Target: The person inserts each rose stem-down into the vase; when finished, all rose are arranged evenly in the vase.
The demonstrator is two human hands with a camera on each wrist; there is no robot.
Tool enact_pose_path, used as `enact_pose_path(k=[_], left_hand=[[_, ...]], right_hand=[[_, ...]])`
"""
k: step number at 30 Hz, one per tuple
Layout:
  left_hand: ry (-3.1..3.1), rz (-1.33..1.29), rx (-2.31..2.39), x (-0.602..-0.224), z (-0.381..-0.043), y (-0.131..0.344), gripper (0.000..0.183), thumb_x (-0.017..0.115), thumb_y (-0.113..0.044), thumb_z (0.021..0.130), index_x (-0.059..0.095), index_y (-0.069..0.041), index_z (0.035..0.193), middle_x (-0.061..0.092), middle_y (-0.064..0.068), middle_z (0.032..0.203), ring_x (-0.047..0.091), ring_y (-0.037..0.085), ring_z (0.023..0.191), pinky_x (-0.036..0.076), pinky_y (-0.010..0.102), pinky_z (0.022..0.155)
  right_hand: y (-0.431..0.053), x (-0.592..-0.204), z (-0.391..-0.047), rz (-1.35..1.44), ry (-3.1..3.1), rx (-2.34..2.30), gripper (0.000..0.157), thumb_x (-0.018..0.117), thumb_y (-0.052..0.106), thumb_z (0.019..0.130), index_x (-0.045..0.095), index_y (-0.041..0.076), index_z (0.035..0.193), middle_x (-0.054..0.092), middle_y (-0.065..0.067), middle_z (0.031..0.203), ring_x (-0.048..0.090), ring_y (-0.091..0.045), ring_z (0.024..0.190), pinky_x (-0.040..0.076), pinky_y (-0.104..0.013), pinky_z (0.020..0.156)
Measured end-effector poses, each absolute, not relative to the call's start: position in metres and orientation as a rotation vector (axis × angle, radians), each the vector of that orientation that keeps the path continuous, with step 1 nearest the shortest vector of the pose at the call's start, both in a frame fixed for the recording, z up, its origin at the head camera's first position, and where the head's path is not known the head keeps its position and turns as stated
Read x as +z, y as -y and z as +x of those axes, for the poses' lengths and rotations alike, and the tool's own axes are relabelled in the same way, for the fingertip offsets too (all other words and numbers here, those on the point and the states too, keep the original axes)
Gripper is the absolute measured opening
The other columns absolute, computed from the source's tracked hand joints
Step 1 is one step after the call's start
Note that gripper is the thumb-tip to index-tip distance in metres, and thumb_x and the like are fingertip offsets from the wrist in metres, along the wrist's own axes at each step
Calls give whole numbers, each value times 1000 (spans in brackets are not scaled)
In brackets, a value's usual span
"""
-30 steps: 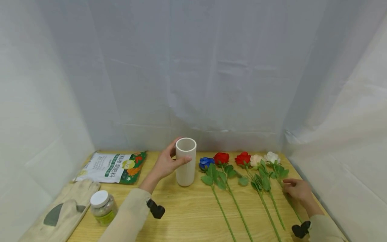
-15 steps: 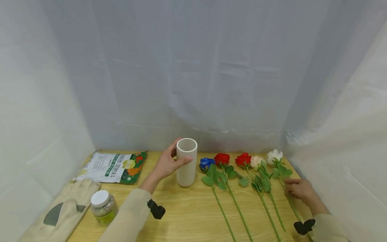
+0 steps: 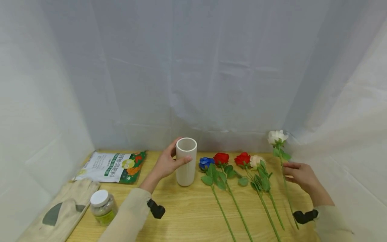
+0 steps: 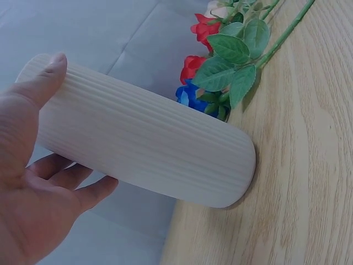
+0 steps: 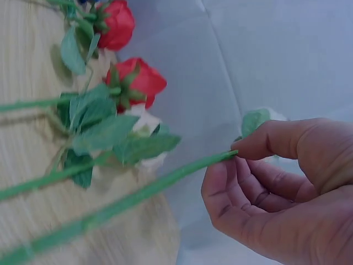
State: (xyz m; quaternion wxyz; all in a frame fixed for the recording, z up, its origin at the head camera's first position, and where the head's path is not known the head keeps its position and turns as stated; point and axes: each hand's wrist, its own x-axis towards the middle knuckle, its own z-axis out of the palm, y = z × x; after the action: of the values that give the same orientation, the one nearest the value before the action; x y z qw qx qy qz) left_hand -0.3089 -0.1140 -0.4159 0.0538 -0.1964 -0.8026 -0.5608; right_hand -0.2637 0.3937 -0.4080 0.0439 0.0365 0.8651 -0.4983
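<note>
A white ribbed vase (image 3: 186,171) stands upright on the wooden table. My left hand (image 3: 168,163) grips it near the rim, thumb on the near side, as the left wrist view of the vase (image 4: 143,135) also shows. At the right, my right hand (image 3: 302,176) pinches the green stem (image 5: 138,196) of a white rose (image 3: 277,137) between thumb and forefinger. That rose is raised, bloom up and stem slanting down; its bloom is mostly hidden behind the fingers in the right wrist view.
Between the hands lie a blue rose (image 3: 206,163), two red roses, one being the red rose (image 3: 221,158), and a cream rose (image 3: 256,160). At left are a printed bag (image 3: 112,167), a white-lidded jar (image 3: 103,208) and work gloves (image 3: 65,208). White sheeting (image 3: 193,74) surrounds the table.
My right hand has lifted the white rose from the table, its bloom rising and the stem tilting more upright. The left hand and vase have stayed in place.
</note>
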Motion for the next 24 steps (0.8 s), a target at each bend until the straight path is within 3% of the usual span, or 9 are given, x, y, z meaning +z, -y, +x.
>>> enact_pose_path(k=[10, 19, 22, 24], left_hand=[[2435, -600, -1697, -419, -309, 114, 84, 82, -20, 95, 36, -19, 165, 58, 20, 150, 59, 43, 135, 57, 59, 102], [2423, -594, -1705, -418, -309, 114, 82, 82, -20, 94, 38, -20, 164, 58, 19, 149, 59, 43, 134, 57, 59, 102], [2420, -596, -1706, -418, -308, 114, 82, 82, -19, 95, 38, -20, 164, 58, 19, 150, 59, 43, 135, 57, 60, 102], [2424, -591, -1702, -417, -308, 114, 81, 82, -19, 95, 38, -20, 164, 58, 20, 150, 59, 43, 135, 57, 60, 102]], right_hand=[[-369, -403, -272, 111, -2510, -1734, 64, 50, 15, 111, 23, -17, 159, 29, -38, 158, 61, 1, 103, 61, -31, 97], [-337, -388, -282, 115, -2319, -2021, 71, 50, 14, 110, 11, -12, 164, 34, -21, 150, 60, -4, 104, 60, -26, 96], [-325, -382, -286, 126, -2235, -2108, 63, 50, 13, 110, 19, -8, 161, 37, -16, 144, 60, -4, 104, 60, -26, 97], [-319, -378, -289, 139, -2166, -2184, 44, 51, 11, 109, 36, -4, 149, 45, -14, 135, 62, -6, 101, 60, -28, 98]])
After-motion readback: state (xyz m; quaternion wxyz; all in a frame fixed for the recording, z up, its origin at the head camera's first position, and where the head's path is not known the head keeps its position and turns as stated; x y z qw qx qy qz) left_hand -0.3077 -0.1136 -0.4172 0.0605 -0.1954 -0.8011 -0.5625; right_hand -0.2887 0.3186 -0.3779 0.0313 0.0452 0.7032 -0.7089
